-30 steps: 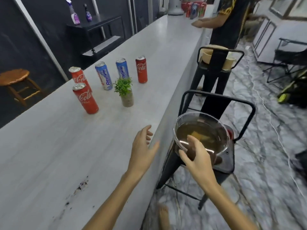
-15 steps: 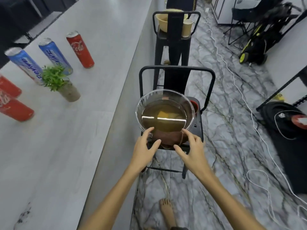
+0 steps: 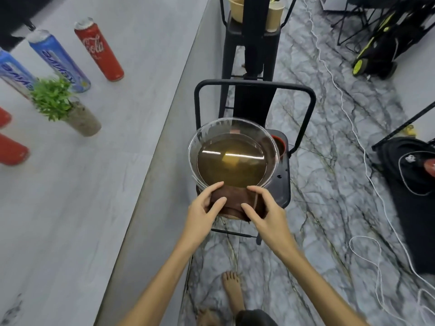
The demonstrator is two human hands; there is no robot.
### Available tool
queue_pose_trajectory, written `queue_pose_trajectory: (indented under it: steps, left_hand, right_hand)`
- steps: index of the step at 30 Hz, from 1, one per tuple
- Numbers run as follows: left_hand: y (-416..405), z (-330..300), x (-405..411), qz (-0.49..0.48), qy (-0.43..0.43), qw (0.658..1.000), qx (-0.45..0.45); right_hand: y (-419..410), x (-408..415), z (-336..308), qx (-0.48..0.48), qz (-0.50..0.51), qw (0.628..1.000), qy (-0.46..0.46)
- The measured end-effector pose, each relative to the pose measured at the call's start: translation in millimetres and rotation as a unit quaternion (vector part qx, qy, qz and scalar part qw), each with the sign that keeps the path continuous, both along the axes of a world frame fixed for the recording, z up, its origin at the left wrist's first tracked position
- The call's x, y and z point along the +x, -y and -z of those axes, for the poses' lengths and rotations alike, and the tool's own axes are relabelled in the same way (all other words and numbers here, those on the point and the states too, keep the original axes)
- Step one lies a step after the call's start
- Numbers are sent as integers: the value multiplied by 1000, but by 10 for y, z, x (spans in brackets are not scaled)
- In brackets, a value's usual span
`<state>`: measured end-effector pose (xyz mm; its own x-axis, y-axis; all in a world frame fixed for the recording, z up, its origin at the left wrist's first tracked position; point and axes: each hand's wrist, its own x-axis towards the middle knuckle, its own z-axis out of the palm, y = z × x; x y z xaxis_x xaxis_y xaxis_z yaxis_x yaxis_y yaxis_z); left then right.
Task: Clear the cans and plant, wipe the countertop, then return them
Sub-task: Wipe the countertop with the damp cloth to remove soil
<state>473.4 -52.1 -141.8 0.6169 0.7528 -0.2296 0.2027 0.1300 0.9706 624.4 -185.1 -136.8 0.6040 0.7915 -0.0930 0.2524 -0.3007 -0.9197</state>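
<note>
A folded brown cloth (image 3: 231, 202) lies on a black stool (image 3: 281, 187) just below a glass bowl (image 3: 195, 158) of murky brown water. My left hand (image 3: 206, 208) and my right hand (image 3: 263, 211) both grip the cloth from either side. On the grey countertop (image 3: 98, 184) to the left stand a red Coca-Cola can (image 3: 100, 49), two blue Revive cans (image 3: 58, 61) (image 3: 13, 72), two more red cans (image 3: 11, 150) (image 3: 3, 116) cut off by the frame's edge, and a small green plant (image 3: 63, 107) in a grey pot.
A second black stool (image 3: 253, 38) with beige cups stands beyond the first. White cables (image 3: 367, 161) trail over the marble floor. A black bag (image 3: 412, 175) sits at right, a yellow-black machine (image 3: 376, 50) at the top right. My bare foot (image 3: 231, 292) shows below. Dark specks (image 3: 13, 309) mark the countertop.
My view turned from the countertop down to the stool. My left hand left the counter edge, and both hands closed on the brown cloth beneath the bowl's near rim.
</note>
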Motion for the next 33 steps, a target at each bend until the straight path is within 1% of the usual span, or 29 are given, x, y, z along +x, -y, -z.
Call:
queue_pose_trajectory:
  steps: [8, 15, 23, 28, 33]
  left_hand:
    - [7, -85, -143, 3, -45, 998, 40]
    - [67, -160, -341, -28, -49, 998, 22]
    - [89, -478, -689, -127, -50, 988, 79]
    - [76, -761, -1087, -222, -46, 967, 118]
    - [141, -1025, -1603, -284, -53, 946, 147]
  right_hand:
    - [-13, 52, -104, 3, -52, 999, 4]
    - [-131, 49, -287, 8, -125, 991, 38]
    - [-470, -120, -600, 27, -194, 979, 52]
    - [-757, -390, -837, 39, -267, 962, 31]
    - [-1004, -840, -1035, 49, -347, 936, 19]
